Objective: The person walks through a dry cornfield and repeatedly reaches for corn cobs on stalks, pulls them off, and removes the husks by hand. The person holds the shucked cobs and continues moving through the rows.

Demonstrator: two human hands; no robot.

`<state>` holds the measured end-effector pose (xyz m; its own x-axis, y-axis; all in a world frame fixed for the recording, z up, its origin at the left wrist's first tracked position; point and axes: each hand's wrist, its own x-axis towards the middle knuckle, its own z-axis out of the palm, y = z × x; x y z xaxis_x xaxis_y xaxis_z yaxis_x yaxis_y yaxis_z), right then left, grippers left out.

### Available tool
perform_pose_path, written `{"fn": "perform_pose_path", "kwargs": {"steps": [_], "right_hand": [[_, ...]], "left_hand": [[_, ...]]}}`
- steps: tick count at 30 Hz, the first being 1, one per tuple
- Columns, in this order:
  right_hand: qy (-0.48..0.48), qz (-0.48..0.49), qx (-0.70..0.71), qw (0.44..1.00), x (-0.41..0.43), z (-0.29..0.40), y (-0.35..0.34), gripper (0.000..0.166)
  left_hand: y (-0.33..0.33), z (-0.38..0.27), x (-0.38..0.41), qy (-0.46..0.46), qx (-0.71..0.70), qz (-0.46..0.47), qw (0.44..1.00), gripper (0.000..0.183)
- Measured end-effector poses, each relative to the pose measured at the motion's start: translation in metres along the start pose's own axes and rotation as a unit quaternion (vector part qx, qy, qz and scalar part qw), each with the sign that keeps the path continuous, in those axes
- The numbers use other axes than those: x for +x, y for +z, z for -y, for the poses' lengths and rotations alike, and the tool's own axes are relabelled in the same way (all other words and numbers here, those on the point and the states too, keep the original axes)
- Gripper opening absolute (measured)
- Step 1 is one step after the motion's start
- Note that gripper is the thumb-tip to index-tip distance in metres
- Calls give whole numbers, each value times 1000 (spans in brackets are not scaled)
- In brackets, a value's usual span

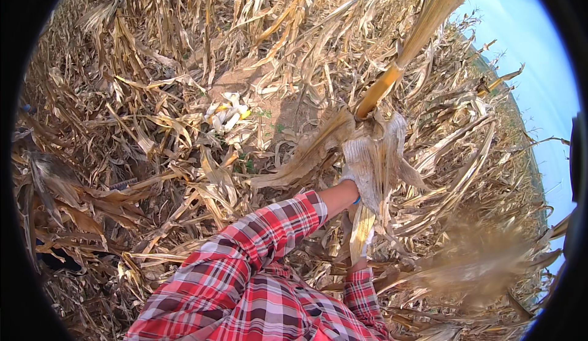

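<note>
My left hand (pixel 360 168), in a pale knitted glove, reaches across to the base of a thick dry corn stalk (pixel 379 90). It is up against dry corn husks (pixel 390 157) that hang there; its fingers blend into them, so its grip is unclear. A blue band shows at that wrist. My right hand (pixel 366 249) is lower down and closer to my body, mostly hidden behind a yellowish dry leaf (pixel 363 228). Only a bit of white glove and the wrist show. The stalk leans up to the right, its upper end broad and brown.
A small pile of husked-looking corn ears (pixel 227 113), pale and yellow, lies on bare soil (pixel 239 81) ahead to the left. Dry standing corn stalks (pixel 211 19) rise beyond. Fallen leaves (pixel 183 171) cover the ground around me. A blurred leafy clump (pixel 477 263) is at right.
</note>
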<state>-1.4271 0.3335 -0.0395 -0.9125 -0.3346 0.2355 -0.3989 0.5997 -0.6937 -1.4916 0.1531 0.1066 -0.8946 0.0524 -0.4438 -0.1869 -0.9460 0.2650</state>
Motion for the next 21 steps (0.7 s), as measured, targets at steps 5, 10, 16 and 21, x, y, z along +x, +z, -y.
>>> {"fn": "perform_pose_path", "kwargs": {"steps": [5, 10, 16, 21], "right_hand": [[73, 132, 191, 970, -6, 26, -28, 56], [178, 155, 337, 911, -9, 11, -30, 55], [211, 184, 539, 794, -19, -21, -12, 54], [360, -50, 603, 710, 20, -41, 5, 56]], "left_hand": [[17, -21, -22, -47, 58, 24, 997, 50], [-11, -34, 3, -25, 89, 281, 955, 48], [6, -33, -26, -22, 134, 171, 976, 45], [15, -17, -32, -22, 27, 40, 999, 42]]}}
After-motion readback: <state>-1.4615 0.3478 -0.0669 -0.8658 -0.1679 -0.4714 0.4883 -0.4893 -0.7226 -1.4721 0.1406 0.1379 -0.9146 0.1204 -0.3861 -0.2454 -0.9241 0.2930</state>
